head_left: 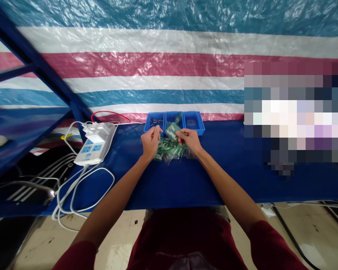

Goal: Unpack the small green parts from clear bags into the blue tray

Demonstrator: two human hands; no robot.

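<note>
Currently, a small see-through green plastic bag (pixel 172 130) is up at the front edge of the middle bin (pixel 169 115), an open rectangular tray of bright blue plastic that serves as landmark; the bag covers part of its opening. The right hand (pixel 189 139), just in front of that bin and to its right, pinches the bag's right side between thumb and bent fingers. The left hand (pixel 151 141) is in front of the bin and to its left, its fingers curled in with the tips close together; whether they grip anything, I cannot tell. Nearer the person than the bin, between the hands, lies a loose heap of green and clear packets with thin metal pieces (pixel 170 151). Directly left of the bin stands a matching blue bin holding dark slender metal parts (pixel 157 122); directly right stands another with a small clear packet (pixel 191 123). Well left of the bin sits a white power strip with blue socket faces (pixel 91 149).
</note>
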